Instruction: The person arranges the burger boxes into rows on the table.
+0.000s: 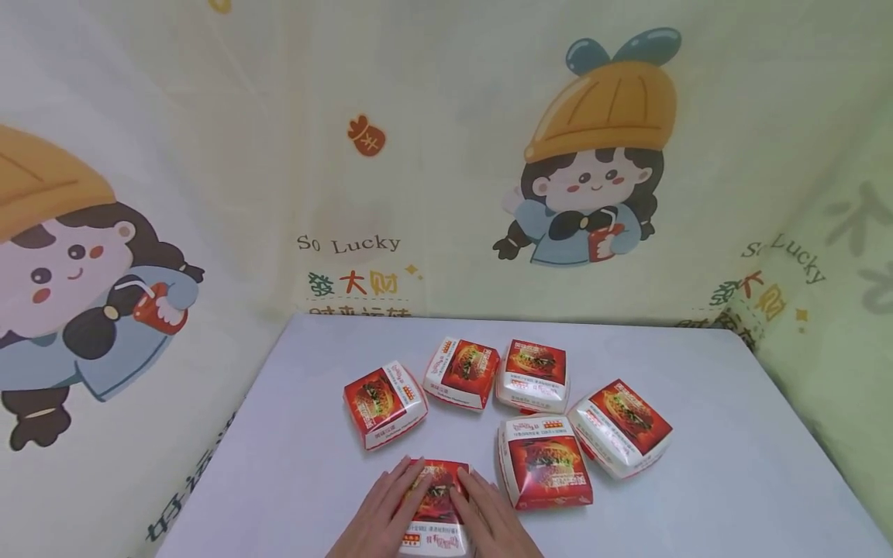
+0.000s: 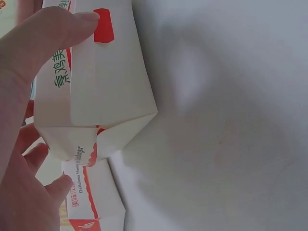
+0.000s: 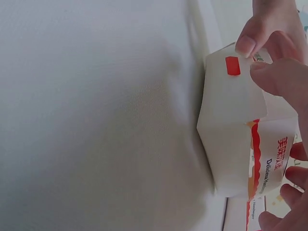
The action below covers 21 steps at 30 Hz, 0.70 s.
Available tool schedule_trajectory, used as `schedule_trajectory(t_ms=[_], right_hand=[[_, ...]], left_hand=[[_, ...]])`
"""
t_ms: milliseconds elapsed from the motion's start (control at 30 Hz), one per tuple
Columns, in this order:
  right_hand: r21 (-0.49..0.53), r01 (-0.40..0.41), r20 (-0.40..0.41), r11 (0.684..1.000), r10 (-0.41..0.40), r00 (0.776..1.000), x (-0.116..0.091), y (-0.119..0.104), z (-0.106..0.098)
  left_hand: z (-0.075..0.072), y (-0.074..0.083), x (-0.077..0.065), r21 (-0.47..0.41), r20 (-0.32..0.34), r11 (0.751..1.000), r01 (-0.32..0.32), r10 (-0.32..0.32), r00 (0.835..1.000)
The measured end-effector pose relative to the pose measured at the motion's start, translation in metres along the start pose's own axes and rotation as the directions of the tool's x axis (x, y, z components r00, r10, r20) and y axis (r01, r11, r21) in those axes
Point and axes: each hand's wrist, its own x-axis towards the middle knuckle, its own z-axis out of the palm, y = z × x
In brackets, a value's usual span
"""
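At the front edge of the white table, both of my hands hold a red and white burger box [image 1: 441, 490] between them. In the head view my left hand [image 1: 382, 510] lies over its left side and my right hand [image 1: 492, 518] over its right, fingers across the printed lid. The left wrist view shows the left thumb [image 2: 79, 26] against the box's pale near wall, by a red tab [image 2: 104, 26]. Seen from the right wrist, the right thumb [image 3: 274, 77] touches the same wall beside that tab. The box looks closed; its contents are hidden.
Several similar burger boxes stand beyond my hands: one at the left [image 1: 385, 404], two at the back [image 1: 462, 372], and two at the right, a nearer one [image 1: 546, 463] and a tilted one [image 1: 621, 428]. A printed cloth [image 1: 446, 194] hangs behind the table.
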Motion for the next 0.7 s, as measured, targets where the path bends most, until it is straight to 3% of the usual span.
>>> schedule_trajectory(t_ms=[233,333,567,700], right_hand=[[0.087,-0.082,0.107,0.993,0.072,0.992,0.002,-0.001,-0.015],[0.112,-0.095,0.112,0.989,0.082,0.99,0.005,0.0,-0.021],[0.136,-0.142,0.088,0.98,0.13,0.988,0.005,0.004,-0.035],[0.15,-0.133,0.023,0.98,0.131,0.991,0.006,0.009,-0.044]], left_hand=[[-0.005,0.001,0.003,-0.058,0.073,0.996,0.07,-0.065,0.995],[-0.009,0.001,0.003,-0.075,0.107,0.992,0.102,-0.094,0.99],[-0.013,0.005,0.006,-0.159,0.161,0.974,0.159,-0.133,0.978],[-0.013,0.008,0.014,-0.176,0.152,0.975,0.135,-0.109,0.982]])
